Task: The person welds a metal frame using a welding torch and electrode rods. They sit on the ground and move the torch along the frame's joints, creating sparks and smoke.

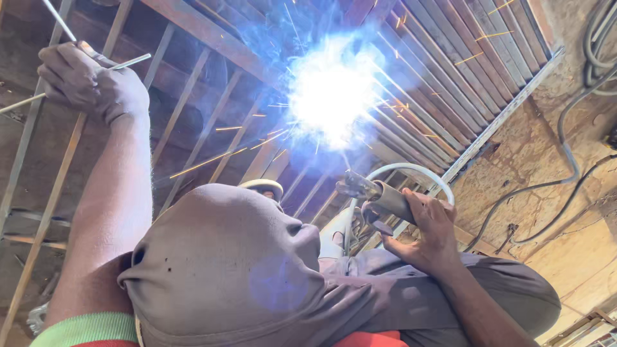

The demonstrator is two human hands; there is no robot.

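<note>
Grey cloth hood (225, 270), right hand (427, 225) gripping electrode holder (379, 196)

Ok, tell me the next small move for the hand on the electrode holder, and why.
Probably ease the electrode holder a touch closer to the arc. The right hand grips it just below the glare, sparks are flying off the metal slats, and little rod shows between holder and arc. The left hand holds spare rods.
</note>
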